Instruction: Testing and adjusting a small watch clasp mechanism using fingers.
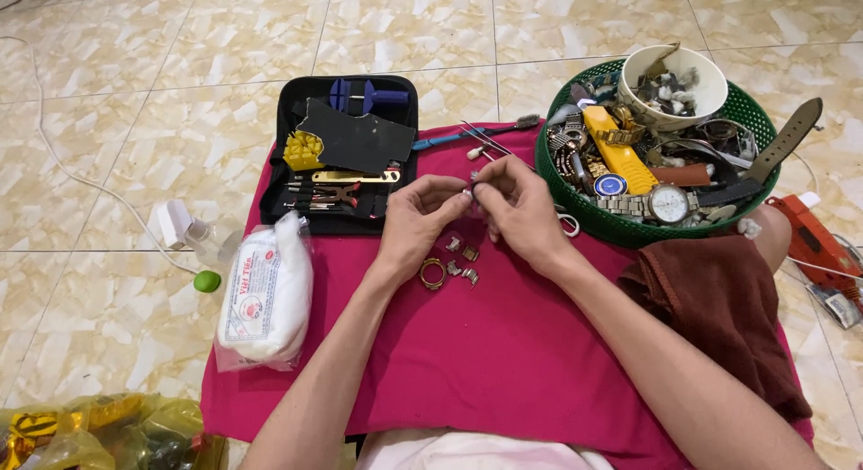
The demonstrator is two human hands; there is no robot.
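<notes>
Small metal part (471, 190): pinched between my fingertips, above the pink cloth (503, 344), mid-scene; too tiny to tell what kind.
Left hand (418, 217): fingertips closed on the part from the left.
Right hand (520, 209): fingertips closed on it from the right.
Loose bits: gold ring (432, 273) and small metal pieces (461, 261) on cloth, just near of my hands.
Tool case (346, 155): open, far left.
Green basket (575, 205): watches, far right.
White bag (268, 295): left edge.

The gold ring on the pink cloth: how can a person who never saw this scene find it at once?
Start at the pink cloth on the tiled floor, then look just below the left hand. The gold ring lies there flat on the cloth, left of a few small metal pieces. It alone is a round, open, gold hoop; its neighbours are small silvery bits.
</notes>
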